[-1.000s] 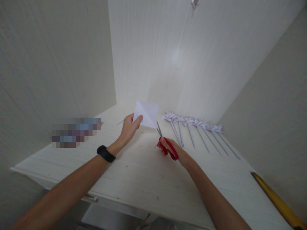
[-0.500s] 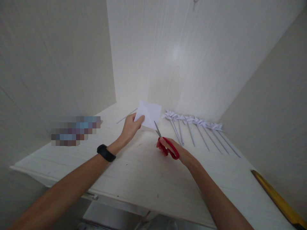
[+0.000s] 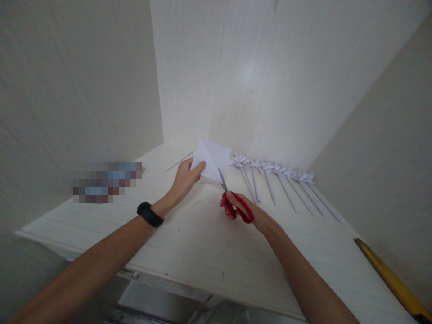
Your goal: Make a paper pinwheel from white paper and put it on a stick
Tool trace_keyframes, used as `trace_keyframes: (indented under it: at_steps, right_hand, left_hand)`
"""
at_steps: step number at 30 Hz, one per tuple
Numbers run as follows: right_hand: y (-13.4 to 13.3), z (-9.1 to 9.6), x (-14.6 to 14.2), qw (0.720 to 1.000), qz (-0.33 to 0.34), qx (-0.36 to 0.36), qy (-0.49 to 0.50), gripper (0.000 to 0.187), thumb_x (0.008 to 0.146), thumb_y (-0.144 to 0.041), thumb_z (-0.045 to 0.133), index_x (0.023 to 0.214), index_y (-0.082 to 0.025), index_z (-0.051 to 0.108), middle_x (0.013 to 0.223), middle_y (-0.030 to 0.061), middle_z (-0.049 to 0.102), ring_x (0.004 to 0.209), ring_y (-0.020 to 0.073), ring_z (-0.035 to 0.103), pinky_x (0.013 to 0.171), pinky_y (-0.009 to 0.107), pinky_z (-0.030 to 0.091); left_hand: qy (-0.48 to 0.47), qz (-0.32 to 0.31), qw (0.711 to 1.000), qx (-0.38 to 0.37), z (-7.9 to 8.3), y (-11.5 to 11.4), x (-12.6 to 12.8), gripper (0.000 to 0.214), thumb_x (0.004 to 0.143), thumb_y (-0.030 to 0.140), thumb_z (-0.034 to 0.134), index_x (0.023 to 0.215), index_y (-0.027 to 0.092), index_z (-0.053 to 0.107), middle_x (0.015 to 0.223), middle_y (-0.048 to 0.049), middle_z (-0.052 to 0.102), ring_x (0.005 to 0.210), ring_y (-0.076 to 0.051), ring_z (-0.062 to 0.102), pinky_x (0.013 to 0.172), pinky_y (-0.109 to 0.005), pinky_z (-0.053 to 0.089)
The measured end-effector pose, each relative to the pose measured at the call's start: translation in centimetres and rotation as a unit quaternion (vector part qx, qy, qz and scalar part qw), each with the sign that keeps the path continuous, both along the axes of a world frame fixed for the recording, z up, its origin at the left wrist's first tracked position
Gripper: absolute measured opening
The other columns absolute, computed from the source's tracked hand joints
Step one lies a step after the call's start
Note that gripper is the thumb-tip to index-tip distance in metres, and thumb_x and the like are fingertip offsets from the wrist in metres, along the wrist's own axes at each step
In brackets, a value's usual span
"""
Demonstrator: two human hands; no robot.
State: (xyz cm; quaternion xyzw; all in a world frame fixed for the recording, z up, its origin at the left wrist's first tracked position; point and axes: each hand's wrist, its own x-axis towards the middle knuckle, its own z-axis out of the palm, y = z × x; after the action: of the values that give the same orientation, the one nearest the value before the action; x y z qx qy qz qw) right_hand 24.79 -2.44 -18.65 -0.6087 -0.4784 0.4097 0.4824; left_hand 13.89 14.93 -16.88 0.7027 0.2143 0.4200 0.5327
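My left hand (image 3: pixel 187 177) grips a white square of paper (image 3: pixel 212 157) by its left side, thumb on top. A crease runs across the sheet. In my right hand (image 3: pixel 249 210) is a pair of scissors with red handles (image 3: pixel 240 208); its metal blades (image 3: pixel 222 181) meet the paper at the lower right corner. The blades look nearly closed, one lying over the sheet. Several white paper pinwheels (image 3: pixel 278 171) on rolled paper sticks lie in a row to the right of the paper.
All this is on a white table (image 3: pixel 202 252) enclosed by pale walls. A thin paper stick (image 3: pixel 178 162) lies behind my left hand. Toward the left wall is a pixelated object (image 3: pixel 108 182). A yellow tool-like object (image 3: pixel 391 279) lies along the right edge.
The paper has shifted slightly right and up in my left hand. The scissor blades are closer together at its corner. The pinwheels lie as before.
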Motion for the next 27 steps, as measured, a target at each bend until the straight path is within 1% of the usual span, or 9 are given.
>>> trace_keyframes:
  at_steps: [6, 9, 14, 23, 27]
  right_hand:
    - [-0.1, -0.2, 0.1, 1.000, 0.015, 0.015, 0.006, 0.051, 0.086, -0.063, 0.040, 0.078, -0.016, 0.057, 0.064, -0.0005, 0.050, 0.054, 0.0097, 0.047, 0.052, 0.023, 0.034]
    - [0.0, 0.1, -0.1, 1.000, 0.006, 0.011, 0.007, 0.051, 0.084, -0.064, 0.042, 0.075, -0.016, 0.056, 0.063, -0.0006, 0.050, 0.053, 0.0094, 0.046, 0.051, 0.023, 0.033]
    - [0.2, 0.6, -0.6, 1.000, -0.015, -0.008, -0.017, 0.052, 0.079, -0.069, 0.045, 0.070, -0.018, 0.051, 0.059, -0.0011, 0.050, 0.050, 0.0095, 0.044, 0.048, 0.023, 0.031]
    - [0.0, 1.0, -0.8, 0.999, -0.028, -0.019, -0.033, 0.054, 0.078, -0.071, 0.043, 0.066, -0.019, 0.048, 0.053, -0.0017, 0.049, 0.046, 0.0091, 0.044, 0.044, 0.022, 0.032]
    - [-0.1, 1.1, -0.8, 0.999, -0.038, -0.021, -0.030, 0.054, 0.079, -0.070, 0.042, 0.064, -0.018, 0.048, 0.052, -0.0016, 0.050, 0.045, 0.0087, 0.044, 0.044, 0.022, 0.033]
  left_hand:
    - [-0.005, -0.009, 1.000, 0.002, -0.2, 0.2, 0.1, 0.025, 0.075, 0.038, 0.056, 0.065, 0.016, 0.049, 0.055, 0.0035, 0.043, 0.048, -0.007, 0.040, 0.044, -0.018, 0.031]
    - [-0.007, -0.011, 1.000, -0.001, -0.2, 0.2, 0.1, 0.025, 0.075, 0.038, 0.056, 0.064, 0.016, 0.048, 0.054, 0.0040, 0.042, 0.047, -0.007, 0.039, 0.043, -0.018, 0.028]
    - [-0.008, -0.013, 1.000, -0.008, 0.0, 0.1, 0.1, 0.024, 0.074, 0.036, 0.056, 0.063, 0.016, 0.047, 0.055, 0.0039, 0.041, 0.046, -0.006, 0.039, 0.042, -0.018, 0.028]
    - [-0.013, -0.019, 1.000, -0.018, 0.2, -0.1, 0.1, 0.025, 0.073, 0.036, 0.056, 0.061, 0.017, 0.045, 0.053, 0.0048, 0.039, 0.044, -0.006, 0.035, 0.040, -0.018, 0.025]
    - [-0.012, -0.016, 1.000, -0.020, 0.1, 0.1, 0.1, 0.025, 0.072, 0.037, 0.057, 0.062, 0.017, 0.046, 0.053, 0.0048, 0.040, 0.043, -0.006, 0.037, 0.040, -0.018, 0.026]
